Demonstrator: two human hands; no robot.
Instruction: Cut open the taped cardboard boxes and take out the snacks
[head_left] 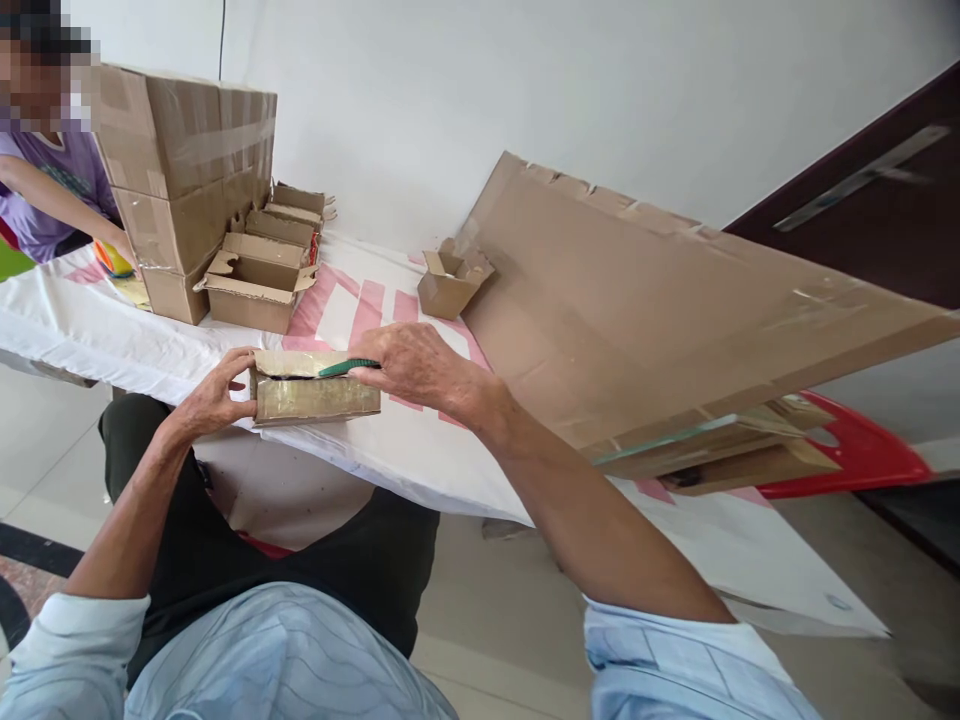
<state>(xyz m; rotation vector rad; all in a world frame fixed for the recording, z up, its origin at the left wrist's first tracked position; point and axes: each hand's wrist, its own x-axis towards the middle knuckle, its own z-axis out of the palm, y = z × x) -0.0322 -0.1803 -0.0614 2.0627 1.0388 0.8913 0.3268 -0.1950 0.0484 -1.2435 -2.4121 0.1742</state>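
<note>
A small cardboard box (319, 398) with clear tape over it sits at the table's near edge, a dark gap running along its top. My left hand (217, 395) grips its left end, thumb and fingers apart around the corner. In my right hand (409, 360) is a slim green tool with a ribbed edge (347, 367). It lies along the gap at the box's upper right; its tip is hidden, so I cannot tell its exact kind.
Stacked taped cartons (187, 180) and several open boxes (251, 290) stand at the left. A small open carton (450, 280) sits beside a large cardboard sheet (645, 310). A red stool (862, 450) shows at the right. Another person (56, 190) is at the far left.
</note>
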